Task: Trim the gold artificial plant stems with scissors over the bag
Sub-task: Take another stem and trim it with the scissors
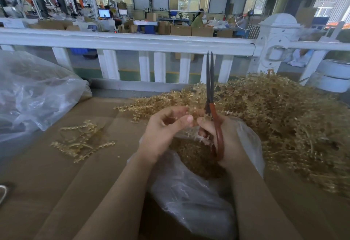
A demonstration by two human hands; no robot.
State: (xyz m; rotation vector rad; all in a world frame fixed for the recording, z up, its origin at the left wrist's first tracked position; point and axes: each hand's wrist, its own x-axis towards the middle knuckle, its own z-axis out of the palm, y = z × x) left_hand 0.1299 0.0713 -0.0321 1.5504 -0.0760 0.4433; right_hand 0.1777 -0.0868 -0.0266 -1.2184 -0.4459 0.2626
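My left hand pinches a gold plant stem between thumb and fingers, just above the clear plastic bag. My right hand grips the red-handled scissors, whose dark blades point straight up and are nearly together. The right thumb touches the same stem beside the left fingers. Gold trimmings fill the bag's mouth under both hands. A large heap of gold stems lies to the right and behind.
A small pile of gold stems lies on the cardboard surface to the left. A big clear bag sits at far left. A white railing runs across behind, with a workshop and seated people beyond.
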